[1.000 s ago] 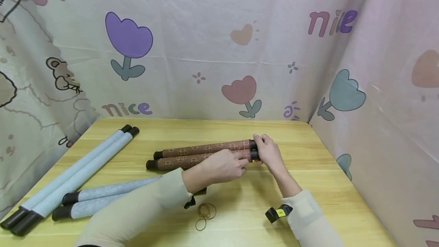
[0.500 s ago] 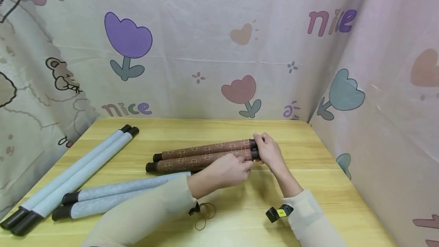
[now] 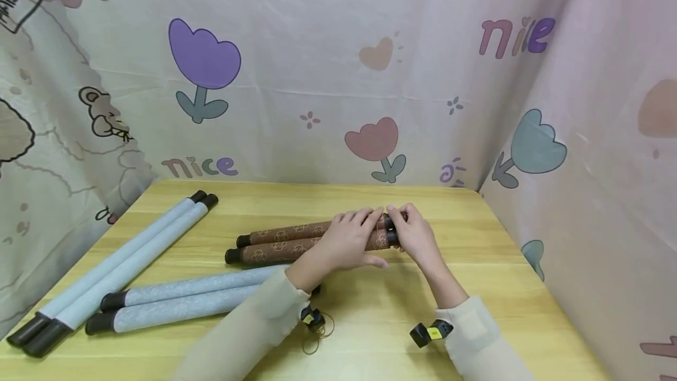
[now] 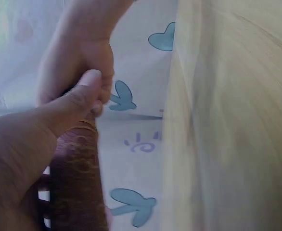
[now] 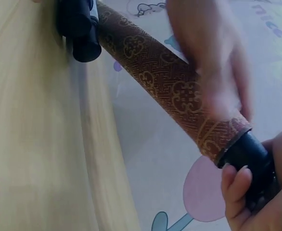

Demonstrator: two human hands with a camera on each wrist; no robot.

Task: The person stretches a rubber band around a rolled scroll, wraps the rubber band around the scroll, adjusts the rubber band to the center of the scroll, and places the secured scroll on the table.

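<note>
A brown scroll (image 3: 280, 250) with gold flower patterns and black end knobs, rolled into two side-by-side rolls, lies mid-table. My right hand (image 3: 418, 235) grips its black knobs at the right end, fingers curled round them in the right wrist view. Over the rolls just left of there, my left hand (image 3: 344, 244) rests with fingers stretched across and thumb held out; it is blurred in the right wrist view. A thin rubber band (image 4: 87, 124) runs round the brown scroll close to the right end. The left hand hides the middle of the rolls.
Toward the front left lies a pale blue scroll (image 3: 180, 310), partly under my left sleeve. Another light blue scroll (image 3: 127, 263) slants along the table's left side. Loose rubber bands (image 3: 311, 344) lie near the front, beside the left wrist camera. A printed curtain (image 3: 296, 63) stands behind the table.
My left hand has let go of the rubber band it was pinching by the near roll. It has moved up over both rolls, fingers spread. The right hand keeps its grip.
</note>
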